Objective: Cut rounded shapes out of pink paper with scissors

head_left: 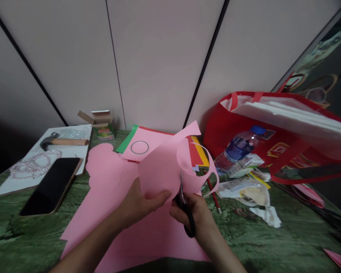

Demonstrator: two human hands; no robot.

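Note:
My left hand [143, 203] pinches the lower left edge of a raised piece of pink paper [159, 170], thumb on the near face. In my right hand [197, 212] are black-handled scissors [184, 208], their blades pointing up against the paper's right side. A curved, partly cut strip [214, 178] curls off to the right of the blades. Beneath both hands lie larger pink sheets [159, 242]. To the left rests a stack of pink cut-outs with rounded edges [105, 170]. The fingers of my left hand behind the paper are hidden.
On the left are a phone [52, 185], a hammer [69, 141], beads [31, 165] and a small open box [104, 131]. Coloured sheets [150, 134] carry a dark ring [139, 141]. To the right stand a water bottle [235, 151] and red bag [221, 125]; a red pencil [216, 201] lies nearer.

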